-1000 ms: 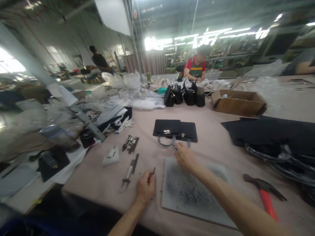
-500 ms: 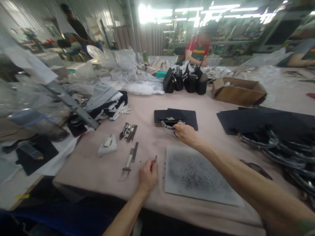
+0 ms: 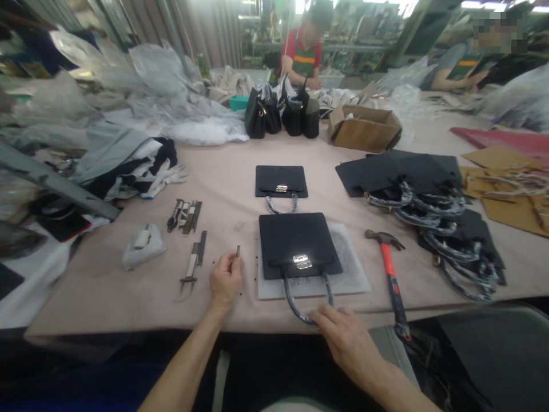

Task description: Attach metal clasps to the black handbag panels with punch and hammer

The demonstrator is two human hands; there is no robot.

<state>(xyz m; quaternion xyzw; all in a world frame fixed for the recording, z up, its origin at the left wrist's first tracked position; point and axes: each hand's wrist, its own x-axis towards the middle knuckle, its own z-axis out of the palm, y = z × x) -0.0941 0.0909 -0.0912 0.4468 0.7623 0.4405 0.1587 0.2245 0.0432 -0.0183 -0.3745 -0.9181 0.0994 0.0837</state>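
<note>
A black bag panel (image 3: 295, 237) with a silver clasp lies on the grey board (image 3: 355, 280), covering most of it. Its plastic-wrapped handle (image 3: 294, 303) hangs toward the table's front edge, and my right hand (image 3: 347, 332) is closed on the near end of that handle. To the left, my left hand (image 3: 225, 280) rests at the table and pinches a short, thin metal punch (image 3: 238, 250) pointing upward. Behind the board lies a second black bag panel (image 3: 282, 176), with a clasp and a wrapped handle. Right of the board is a hammer (image 3: 388, 263) with a red and black grip.
Wrapped metal tools (image 3: 184, 216) and a measuring tool (image 3: 193, 263) lie left. A white bag (image 3: 143, 246) sits beyond them. More black panels (image 3: 398, 171) with handles are stacked right. A cardboard box (image 3: 364, 129) and finished black bags (image 3: 257, 117) stand behind; people work across the table.
My right hand has come from the panels farther back toward the front edge, bringing a bag panel onto the board. My left hand still pinches the punch. The view has turned right.
</note>
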